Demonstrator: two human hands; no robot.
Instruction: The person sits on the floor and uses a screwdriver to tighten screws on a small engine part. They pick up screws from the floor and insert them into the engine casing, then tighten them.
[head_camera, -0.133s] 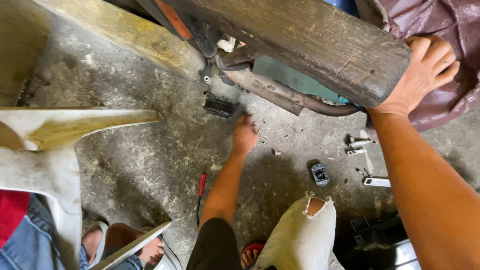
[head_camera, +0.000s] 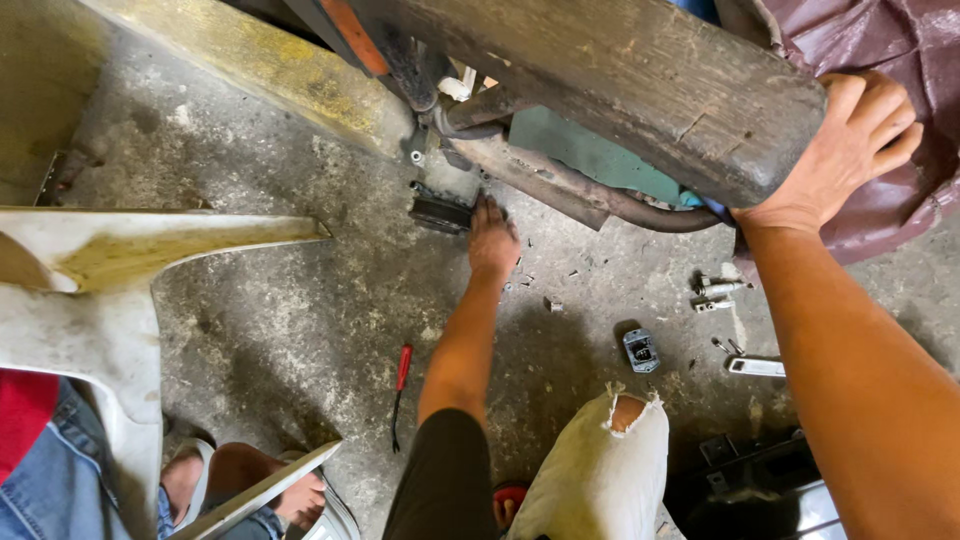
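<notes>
- Since a moment ago my left hand (head_camera: 492, 238) has reached further forward across the concrete floor (head_camera: 300, 330); its fingertips now touch the small black block (head_camera: 440, 212) lying under the frame, fingers stretched flat, pinching nothing.
- My right hand (head_camera: 850, 150) is spread over the end of the heavy wooden beam (head_camera: 640, 90), palm pressed on it, beside a maroon cover (head_camera: 900, 60).
- I see a rusty curved pipe (head_camera: 570, 190) and a teal panel (head_camera: 590, 155) just behind the block, under the beam.
- A red-handled screwdriver (head_camera: 400, 385) lies left of my forearm; a small grey part (head_camera: 640, 350) and loose metal fittings (head_camera: 718, 290) lie to the right.
- A white plastic chair (head_camera: 110, 300) sits at left; someone's sandalled foot (head_camera: 260, 485) is cut off at the bottom edge.
- I cannot make out what the block is.
</notes>
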